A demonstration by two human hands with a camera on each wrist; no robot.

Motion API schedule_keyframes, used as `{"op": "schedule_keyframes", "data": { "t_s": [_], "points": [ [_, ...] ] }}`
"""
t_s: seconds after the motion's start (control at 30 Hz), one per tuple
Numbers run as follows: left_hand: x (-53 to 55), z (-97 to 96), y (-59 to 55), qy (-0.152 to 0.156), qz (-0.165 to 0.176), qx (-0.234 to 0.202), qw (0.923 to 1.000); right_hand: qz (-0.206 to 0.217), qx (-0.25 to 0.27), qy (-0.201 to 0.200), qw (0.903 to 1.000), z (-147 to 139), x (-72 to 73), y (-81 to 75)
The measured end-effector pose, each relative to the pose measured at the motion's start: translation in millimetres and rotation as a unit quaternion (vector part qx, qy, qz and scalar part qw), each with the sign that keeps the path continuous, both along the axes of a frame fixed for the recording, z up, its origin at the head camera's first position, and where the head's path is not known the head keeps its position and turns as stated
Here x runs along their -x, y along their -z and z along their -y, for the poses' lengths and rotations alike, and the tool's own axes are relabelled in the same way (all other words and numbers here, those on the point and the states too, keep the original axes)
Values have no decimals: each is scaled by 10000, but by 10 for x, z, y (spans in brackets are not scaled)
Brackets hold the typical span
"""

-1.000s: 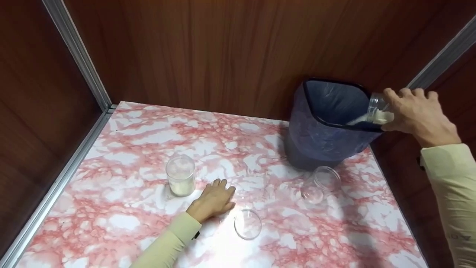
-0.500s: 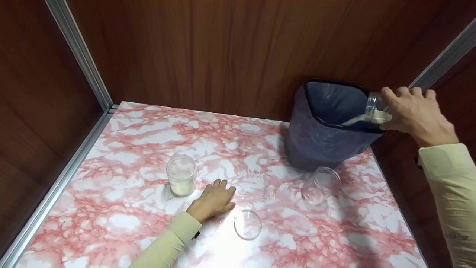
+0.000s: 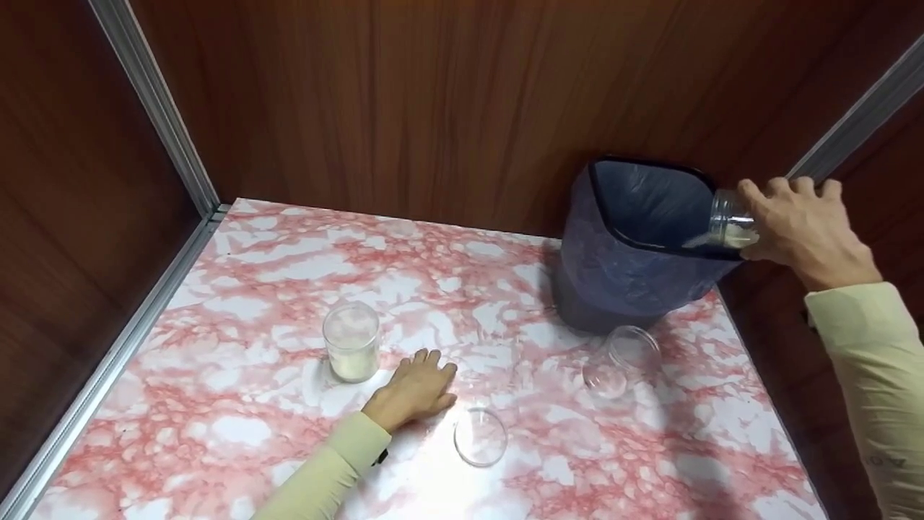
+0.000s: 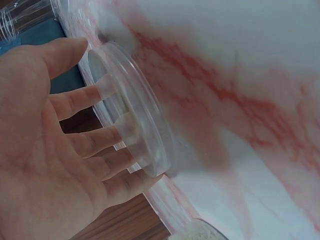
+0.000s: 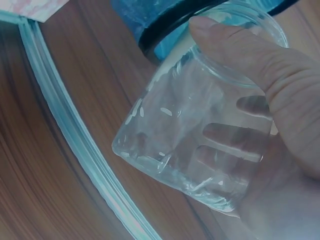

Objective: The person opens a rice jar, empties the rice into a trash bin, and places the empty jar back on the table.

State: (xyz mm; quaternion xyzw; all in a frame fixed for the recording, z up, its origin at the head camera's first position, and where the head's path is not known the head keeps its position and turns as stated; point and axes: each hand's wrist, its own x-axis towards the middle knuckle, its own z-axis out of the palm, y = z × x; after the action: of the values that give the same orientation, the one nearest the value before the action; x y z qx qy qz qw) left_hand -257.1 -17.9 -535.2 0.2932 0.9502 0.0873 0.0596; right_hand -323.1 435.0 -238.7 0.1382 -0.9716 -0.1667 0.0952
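Observation:
My right hand [image 3: 805, 231] grips a clear jar [image 3: 728, 215], tipped with its mouth over the rim of a lined bin [image 3: 621, 278]. White rice-like grains [image 3: 738, 235] lie along the jar's low side and spill into the bin. In the right wrist view, thumb and fingers wrap the jar [image 5: 185, 130], and some loose grains cling inside. My left hand [image 3: 411, 390] rests on the table, fingers loosely extended, between a clear round lid [image 3: 481, 435] and a second clear jar [image 3: 351, 354] part filled with grains. The left wrist view has the lid [image 4: 142, 115] beside the fingers.
Right of centre, before the bin, stands a clear round container [image 3: 635, 348], hard to make out against the marbled table [image 3: 289, 274]. Wooden panels [image 3: 433, 108] close off the back and sides, with metal strips [image 3: 155, 108] at the corners.
Grains keep spilling from the jar, and the visible stream looks shorter now. My right hand has shifted slightly left and down with the jar. The left hand stays put.

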Motion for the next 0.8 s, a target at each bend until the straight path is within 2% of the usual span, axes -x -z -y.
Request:
{"op": "schedule_keyframes", "data": {
  "t_s": [0.2,0.47,0.8],
  "points": [
    [7,-4,14,-4,75,-2,10000,-162,-74,-135,9998,-9,9,43],
    [2,6,-13,-18,450,27,9990,-480,-149,-389,9980,11,9,76],
    [16,9,-8,3,271,4,9996,-383,-312,-306,9983,25,101,35]
  ]
}}
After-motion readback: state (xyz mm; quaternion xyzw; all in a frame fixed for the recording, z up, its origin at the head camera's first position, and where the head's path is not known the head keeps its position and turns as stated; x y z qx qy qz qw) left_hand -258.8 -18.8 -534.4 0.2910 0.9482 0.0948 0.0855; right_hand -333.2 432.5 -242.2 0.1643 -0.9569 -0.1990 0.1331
